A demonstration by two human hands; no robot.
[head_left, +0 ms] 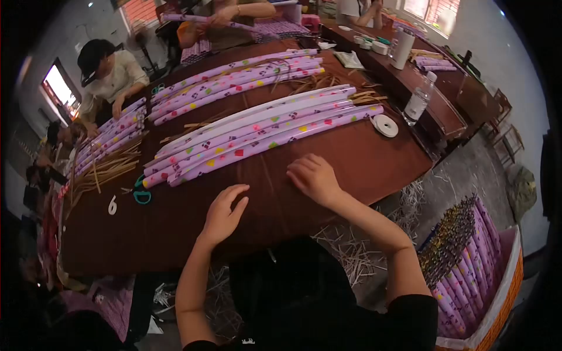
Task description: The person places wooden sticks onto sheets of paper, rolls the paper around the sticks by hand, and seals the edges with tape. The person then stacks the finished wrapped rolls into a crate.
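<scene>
My left hand (225,214) hovers over or rests on the near part of the brown table (263,219), with its thumb apart from the fingers and nothing in it. To its right my right hand (315,178) is loosely bent, its palm turned down and partly hidden; no object shows in it. Just beyond both hands lies a bundle of long purple patterned rolls (257,137), some paler, with none of them touched. Teal-handled scissors (141,197) lie at the bundle's left end. A roll of white tape (385,126) lies near its right end.
More patterned rolls (234,81) and brown strips (111,169) lie farther back. A clear bottle (418,100) stands at the right. A bin (508,281) packed with finished-looking rolls stands on the floor, amid paper shreds (357,257). A co-worker (111,79) sits at the left.
</scene>
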